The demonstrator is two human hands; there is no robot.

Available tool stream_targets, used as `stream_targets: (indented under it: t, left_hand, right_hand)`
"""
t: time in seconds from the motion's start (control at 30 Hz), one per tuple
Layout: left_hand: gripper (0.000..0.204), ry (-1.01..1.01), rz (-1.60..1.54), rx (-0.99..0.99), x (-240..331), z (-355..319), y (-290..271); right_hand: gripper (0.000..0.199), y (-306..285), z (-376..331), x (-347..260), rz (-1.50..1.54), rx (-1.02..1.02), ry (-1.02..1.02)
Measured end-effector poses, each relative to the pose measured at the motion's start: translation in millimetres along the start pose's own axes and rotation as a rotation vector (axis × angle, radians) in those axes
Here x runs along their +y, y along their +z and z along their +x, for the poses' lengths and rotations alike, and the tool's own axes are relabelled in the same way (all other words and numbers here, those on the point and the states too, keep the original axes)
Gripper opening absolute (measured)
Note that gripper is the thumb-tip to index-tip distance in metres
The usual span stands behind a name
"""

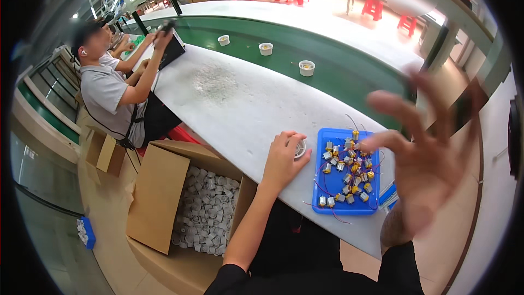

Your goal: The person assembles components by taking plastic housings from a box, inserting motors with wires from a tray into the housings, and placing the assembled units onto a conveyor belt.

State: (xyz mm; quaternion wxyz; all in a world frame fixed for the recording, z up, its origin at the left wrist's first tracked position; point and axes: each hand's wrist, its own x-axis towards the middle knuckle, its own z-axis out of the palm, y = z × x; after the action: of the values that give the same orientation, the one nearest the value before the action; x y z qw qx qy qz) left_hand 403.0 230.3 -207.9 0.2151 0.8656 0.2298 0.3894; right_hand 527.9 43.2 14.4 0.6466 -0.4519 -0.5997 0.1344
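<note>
On the white table, my left hand (283, 159) curls its fingers round a white round plastic housing (300, 149), which is partly hidden beneath them. My right hand (428, 155) is raised close to the camera, right of a blue tray (321, 196). Its fingers are spread apart and blurred, and I see nothing in them. Several small metal motors (349, 166) with yellow ends and thin red and blue wires lie in the tray. A few wires hang over its rim.
Left of my forearm stands an open cardboard box (155, 202) full of white plastic parts (204, 213). Beyond the table, a green conveyor belt (349, 90) carries three white round housings (307, 68). Co-workers (112, 84) sit at the left. A shelf frame (469, 13) overhangs the far right.
</note>
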Motion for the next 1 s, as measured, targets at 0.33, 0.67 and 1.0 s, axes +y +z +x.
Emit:
stream_targets:
  t: [0.33, 0.67, 1.0]
  left_hand:
    - [0.032, -0.002, 0.004, 0.015, -1, -9, 1]
    - [0.034, -0.030, -0.006, 0.008, 1, -9, -2]
    - [0.043, -0.027, -0.025, 0.034, 1, 0, 6]
  right_hand:
    - [0.083, -13, 102, -55, -0.286, 0.087, -0.234]
    - [0.043, -21, 182, -99, -0.547, 0.227, -0.243]
    - [0.034, -17, 65, -55, -0.222, -0.637, -0.440]
